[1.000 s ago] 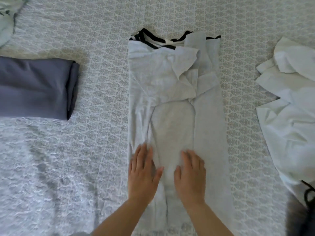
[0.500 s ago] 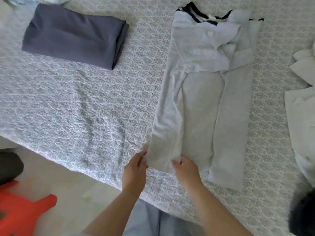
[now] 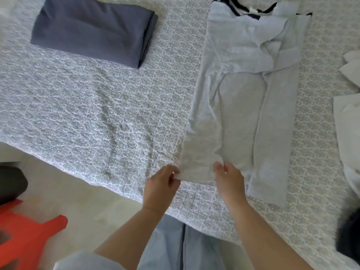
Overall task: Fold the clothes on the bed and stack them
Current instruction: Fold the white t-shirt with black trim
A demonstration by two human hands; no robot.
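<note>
grey shirt (image 3: 241, 106): soft matt knit cloth | bedspread (image 3: 97, 114): textured patterned cloth | folded garment (image 3: 93, 30): smooth matt cloth

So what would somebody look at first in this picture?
Probably the long grey shirt lying lengthwise on the patterned bed, with the left hand and right hand pinching its near hem. Next, the folded dark blue garment at far left, and something bright red on the floor, bottom left.

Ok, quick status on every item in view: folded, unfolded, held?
Grey shirt: sides folded in lengthwise, flat on bed, near hem pinched.
Left hand: pinching hem corner.
Right hand: pinching hem.
Dark blue garment: folded, lying apart.
White clothes: unfolded, crumpled.
</note>
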